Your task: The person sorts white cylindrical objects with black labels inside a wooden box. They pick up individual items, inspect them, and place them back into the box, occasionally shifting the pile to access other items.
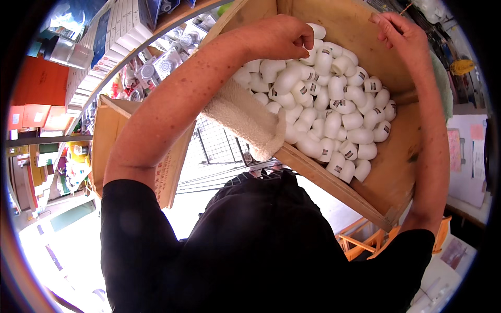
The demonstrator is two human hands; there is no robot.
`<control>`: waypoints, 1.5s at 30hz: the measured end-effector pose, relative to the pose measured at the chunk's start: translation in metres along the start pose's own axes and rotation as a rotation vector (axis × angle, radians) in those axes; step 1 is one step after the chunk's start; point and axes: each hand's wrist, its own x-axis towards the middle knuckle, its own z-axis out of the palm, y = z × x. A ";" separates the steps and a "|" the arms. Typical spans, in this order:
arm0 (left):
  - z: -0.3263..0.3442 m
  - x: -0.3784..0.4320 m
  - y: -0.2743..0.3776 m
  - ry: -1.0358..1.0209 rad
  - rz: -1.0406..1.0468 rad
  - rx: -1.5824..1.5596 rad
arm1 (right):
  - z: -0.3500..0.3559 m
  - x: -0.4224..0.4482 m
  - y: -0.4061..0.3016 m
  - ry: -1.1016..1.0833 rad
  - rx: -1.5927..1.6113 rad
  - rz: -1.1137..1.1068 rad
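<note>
A wooden box (395, 156) is tilted before me and holds a heap of white plastic elbow pipe fittings (325, 94), many bearing small dark labels. Over the heap's far left side is my left hand (280, 37), its fingers curled beside the fittings; whether anything is pinched in them is hidden. My right hand (405, 33) hangs above the box's far right side, fingers loosely bent and apart, with nothing visible in it. A beige terry towel (246, 117) drapes over the box's near left edge, below my left forearm.
At left, shelves carry white cartons (121, 27), orange boxes (41, 82) and packaged shower heads (166, 66). Another wooden box (176, 168) stands left, beside a black wire rack (215, 144). A wooden chair (364, 238) is at lower right; a green cloth (442, 86) hangs behind my right forearm.
</note>
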 end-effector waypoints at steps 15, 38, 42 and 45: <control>0.006 -0.013 0.015 -0.160 0.119 0.073 | 0.017 -0.011 -0.042 0.125 0.015 -0.127; 0.028 -0.013 0.028 -0.377 0.298 0.113 | 0.005 -0.010 -0.051 0.082 -0.157 -0.093; 0.034 -0.008 0.050 -0.467 0.182 0.031 | 0.002 -0.013 -0.059 0.060 -0.206 -0.049; 0.051 0.004 0.064 -0.537 0.014 -0.052 | -0.003 -0.020 -0.058 0.075 -0.252 -0.049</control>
